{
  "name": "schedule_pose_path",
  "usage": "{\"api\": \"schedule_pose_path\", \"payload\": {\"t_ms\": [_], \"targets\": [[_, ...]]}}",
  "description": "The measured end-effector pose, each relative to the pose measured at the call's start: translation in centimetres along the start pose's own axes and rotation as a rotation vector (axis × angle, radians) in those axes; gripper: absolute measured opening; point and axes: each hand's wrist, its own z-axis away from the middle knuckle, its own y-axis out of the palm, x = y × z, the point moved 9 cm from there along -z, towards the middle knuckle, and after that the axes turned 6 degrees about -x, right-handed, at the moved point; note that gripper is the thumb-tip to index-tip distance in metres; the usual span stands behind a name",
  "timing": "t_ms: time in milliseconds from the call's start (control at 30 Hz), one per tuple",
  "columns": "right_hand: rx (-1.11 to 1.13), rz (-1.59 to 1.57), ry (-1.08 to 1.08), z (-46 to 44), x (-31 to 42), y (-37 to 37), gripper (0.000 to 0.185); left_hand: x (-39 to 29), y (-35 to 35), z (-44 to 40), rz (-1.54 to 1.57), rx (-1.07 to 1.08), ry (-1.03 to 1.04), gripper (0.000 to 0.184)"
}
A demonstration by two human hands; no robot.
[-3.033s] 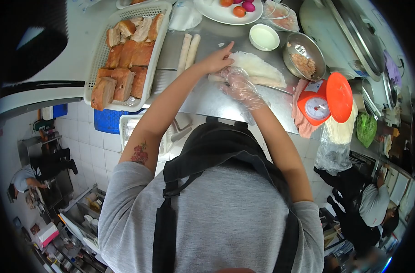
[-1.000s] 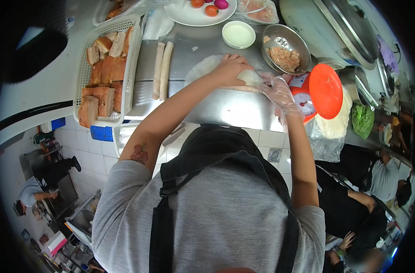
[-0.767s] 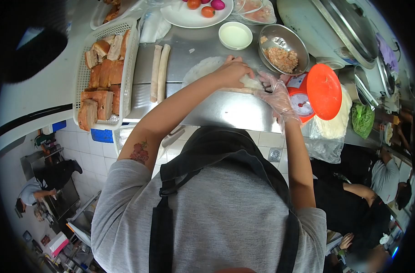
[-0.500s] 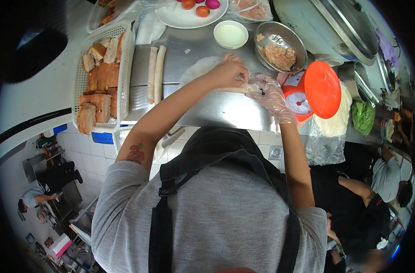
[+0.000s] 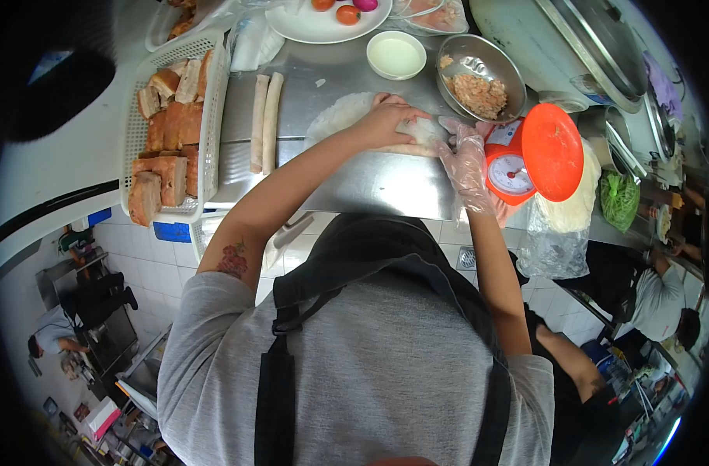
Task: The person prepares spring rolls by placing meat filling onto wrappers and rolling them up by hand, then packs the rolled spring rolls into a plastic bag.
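A thin white round wrapper (image 5: 330,124) lies on the steel table in front of me. My bare left hand (image 5: 389,124) rests over it with its fingers spread, the fingertips at a folded part of the wrapper (image 5: 423,132). Just right of that fold is my right hand (image 5: 465,159), in a clear plastic glove, its fingers stretched out and touching or close to the wrapper's edge. What lies under the fold is hidden. Beyond my right hand stands a steel bowl (image 5: 510,66) with minced filling (image 5: 479,95) in it.
To the right is a red kitchen scale (image 5: 510,172) with a red pan (image 5: 552,151). A white bowl (image 5: 396,56) and a plate (image 5: 292,27) stand at the back. Two pale rods (image 5: 266,124) lie beside a basket (image 5: 208,155) of roast pork (image 5: 172,128). Other people work nearby.
My left fingers, pinched together before, have spread over the wrapper, whose folded part now shows beside them. My gloved right hand has drawn slightly away and straightened its fingers.
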Motion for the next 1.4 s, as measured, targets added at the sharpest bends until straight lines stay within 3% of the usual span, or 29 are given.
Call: {"api": "schedule_pose_path", "payload": {"t_ms": [33,133,233,300,433,533,633,733,933,1133,1200,1300,1400], "targets": [[-0.016,-0.026,0.029,-0.2,0.3,-0.4,0.034,0.0,0.0,0.0,0.026,-0.002,0.012,0.064],[0.062,0.076,-0.317,-0.1,3.4,0.9,0.031,0.1,0.2,0.1,0.093,0.055,0.051,0.077],[0.395,0.027,-0.304,-0.2,5.2,2.6,0.032,0.6,-0.2,-0.5,0.127,0.213,0.074,0.092],[0.487,0.040,-0.305,-0.6,3.7,3.9,0.033,0.5,-0.4,-0.5,0.137,0.285,0.058,0.101],[0.793,0.113,-0.202,-1.6,1.8,6.2,0.043,0.7,0.0,-0.6,0.104,0.299,0.077,0.109],[0.811,0.132,-0.059,-1.6,1.9,6.1,0.044,0.8,-0.2,-0.7,0.099,0.291,0.102,0.108],[0.849,0.118,-0.081,-1.9,4.1,5.5,0.039,0.9,-0.1,-0.4,0.088,0.306,0.110,0.107],[0.672,-0.001,-0.283,-1.6,4.6,7.0,0.041,1.2,0.1,-0.5,0.079,0.353,0.107,0.104],[0.621,0.102,-0.291,-1.0,4.9,6.5,0.042,1.0,0.2,-0.2,0.070,0.409,0.154,0.101],[0.808,0.100,0.068,-0.7,0.3,5.9,0.042,0.5,0.1,0.0,0.061,0.385,0.177,0.103],[0.795,0.104,0.079,-0.9,0.3,4.4,0.043,0.4,0.0,0.1,0.055,0.369,0.175,0.102],[0.705,0.057,0.134,-0.2,-1.6,3.5,0.043,0.8,-1.4,0.6,0.100,0.231,0.100,0.088],[0.610,0.038,0.257,0.7,-1.7,2.5,0.043,0.5,-6.0,3.7,0.018,-0.135,-0.041,0.066]]}}
